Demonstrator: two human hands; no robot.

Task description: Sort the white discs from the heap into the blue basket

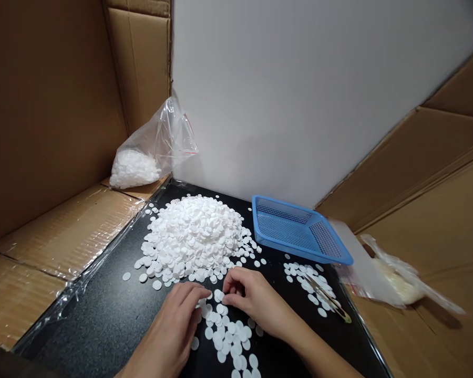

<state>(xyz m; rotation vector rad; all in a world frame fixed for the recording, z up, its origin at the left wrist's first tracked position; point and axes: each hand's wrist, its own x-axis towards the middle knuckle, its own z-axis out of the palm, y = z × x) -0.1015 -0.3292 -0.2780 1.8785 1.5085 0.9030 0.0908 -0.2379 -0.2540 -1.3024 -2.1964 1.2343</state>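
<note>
Many small flat white discs lie on a black tabletop (102, 304), with a large heap of white discs (195, 236) just beyond my hands. My left hand (181, 310) is low over the table, its fingers stretched forward and their tips touching discs at the front of the heap. Facing it, my right hand (256, 299) has curled fingers, with thumb and forefinger closed at the edge of a white disc (219, 295). Between and below both hands spreads a loose trail of white discs (230, 336). My left thumb is mostly hidden.
A blue mesh basket (299, 252) stands behind my right hand. To the right, tweezers (331, 302) lie across a smaller patch of discs (313, 296). A clear bag of white pieces (136, 168) sits back left; another plastic bag (402, 283) rests right. Cardboard walls (47, 94) enclose the table.
</note>
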